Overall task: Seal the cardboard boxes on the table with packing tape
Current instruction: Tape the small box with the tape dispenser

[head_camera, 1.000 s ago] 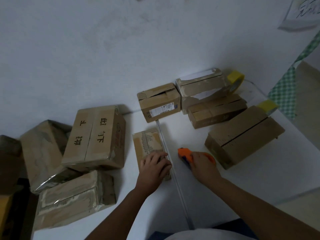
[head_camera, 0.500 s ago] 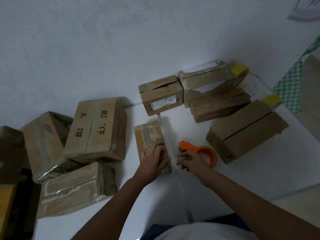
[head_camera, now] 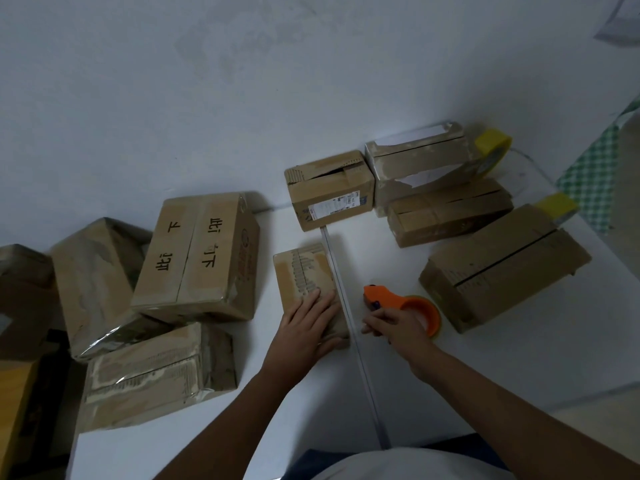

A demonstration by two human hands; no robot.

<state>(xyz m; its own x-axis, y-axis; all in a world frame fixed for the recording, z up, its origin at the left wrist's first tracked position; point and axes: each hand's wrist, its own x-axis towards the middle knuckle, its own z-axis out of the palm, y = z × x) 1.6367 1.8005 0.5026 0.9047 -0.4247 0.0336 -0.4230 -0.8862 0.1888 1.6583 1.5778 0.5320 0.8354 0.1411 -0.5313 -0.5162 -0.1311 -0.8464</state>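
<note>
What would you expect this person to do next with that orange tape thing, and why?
Probably draw the orange tape dispenser across onto the small box. The left hand lies flat on that box, pinning it down, while the right hand grips the dispenser beside it on the table, not yet on the cardboard.

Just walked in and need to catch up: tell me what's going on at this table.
A person is sealing cardboard boxes with packing tape. The left hand presses flat on a small flat box at the table's middle. The right hand grips the orange tape dispenser beside that box, resting on the table. More boxes lie around, and a yellow tape roll sits at the far right.
</note>
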